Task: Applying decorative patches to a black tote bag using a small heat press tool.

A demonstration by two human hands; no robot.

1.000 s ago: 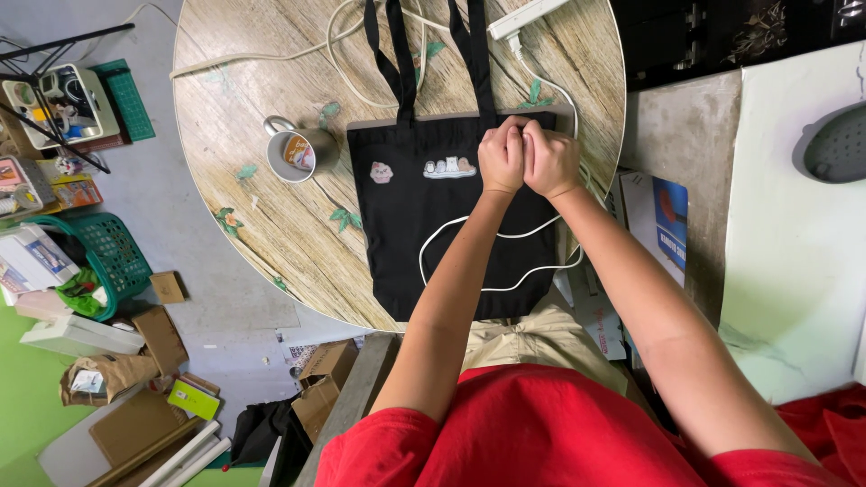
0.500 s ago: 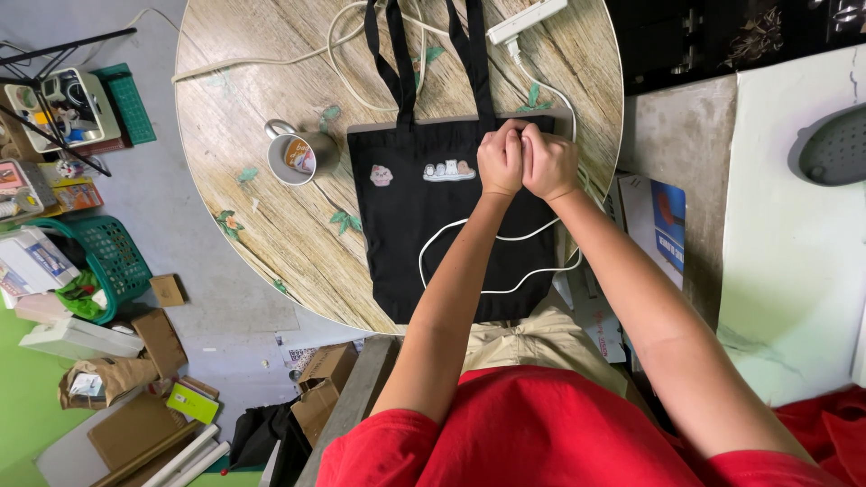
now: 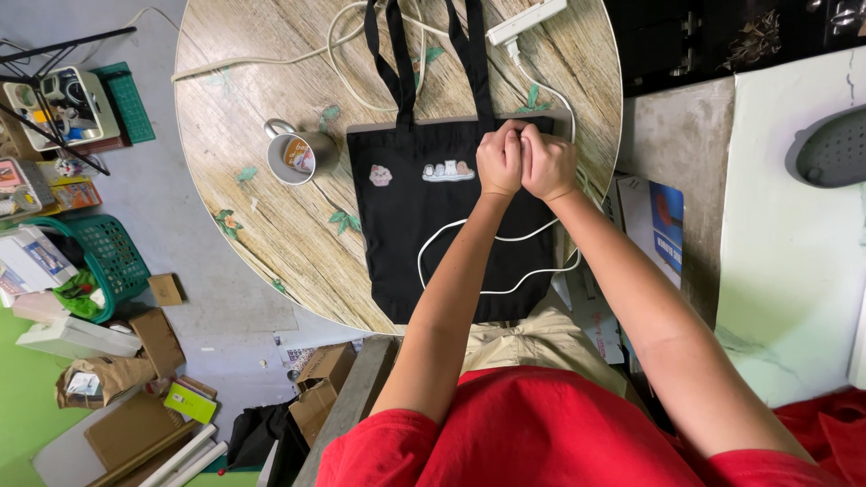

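A black tote bag [image 3: 424,225] with small cartoon patches lies flat on a round wooden table [image 3: 253,207], its handles pointing away from me. My left hand [image 3: 499,162] and my right hand [image 3: 547,164] are pressed together in fists over the bag's upper right corner. A white cable [image 3: 478,233] loops across the bag and runs up under my hands. What my fingers pinch is hidden, so I cannot tell whether they grip the cable or the bag's edge.
A metal mug [image 3: 300,155] stands left of the bag. A white power strip [image 3: 526,20] and coiled cord lie at the table's far side. A green basket [image 3: 106,261], cardboard boxes [image 3: 327,370] and clutter cover the floor at left. A white surface [image 3: 794,271] lies at right.
My joined hands have shifted slightly away from me along the bag's top edge. The bag, mug and cable loop lie as before.
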